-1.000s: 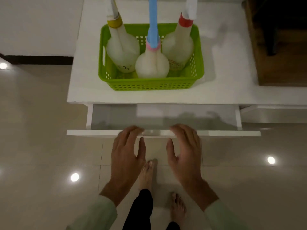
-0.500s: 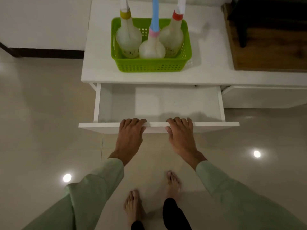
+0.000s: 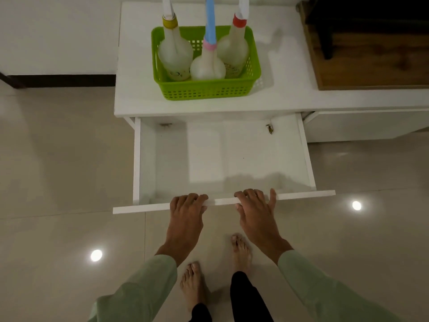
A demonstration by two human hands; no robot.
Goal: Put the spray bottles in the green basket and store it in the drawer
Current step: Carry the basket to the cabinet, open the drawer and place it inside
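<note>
Both hands grip the front panel of a pulled-out white drawer [image 3: 222,159]: left hand [image 3: 185,210] w/ fingers curled over the top edge, right hand [image 3: 256,210] w/ fingers hooked over it & little finger splayed. The green basket [image 3: 206,89] sits on the cabinet top [image 3: 278,98] straight ahead of & above the hands, beyond the drawer's back edge, its long axis running left-right, parallel to the drawer front. It lies roughly centred btwn the hands, neither clearly nearer. Count: 1 basket, 3 spray bottles standing upright inside, w/ yellow collar [image 3: 174,49], pink collar w/ blue neck [image 3: 209,63], red collar [image 3: 234,47]. Drawer interior looks bare apart from small fittings at back. Likely next: release, reach fwd, lift basket down.
</note>
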